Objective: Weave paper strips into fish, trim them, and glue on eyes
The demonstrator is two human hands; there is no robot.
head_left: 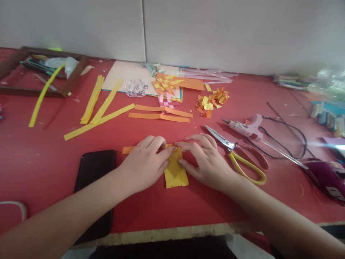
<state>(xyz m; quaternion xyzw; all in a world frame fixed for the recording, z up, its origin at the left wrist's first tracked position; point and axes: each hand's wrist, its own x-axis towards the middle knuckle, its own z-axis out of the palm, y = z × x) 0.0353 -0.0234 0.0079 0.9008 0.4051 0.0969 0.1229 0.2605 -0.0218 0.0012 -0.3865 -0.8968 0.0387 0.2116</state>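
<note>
Your left hand [147,162] lies flat-curled on the red table [188,201], fingers bent down and pressing on the top of the yellow paper strips [175,172], with an orange strip [128,149] poking out from under it to the left. Your right hand [205,160] meets it from the other side: the thumb rests against the strips' right edge and the fingertips [180,145] pinch down at the top, touching the left hand's fingertips. Neither hand is wrapped round anything; both are half-closed, pinning the paper to the table rather than lifting it. The strips lie side by side just in front of you, between your hands, running towards the near edge. A black phone [94,180] lies just left of your left wrist, and scissors [239,158] with yellow and red handles lie just right of your right hand.
</note>
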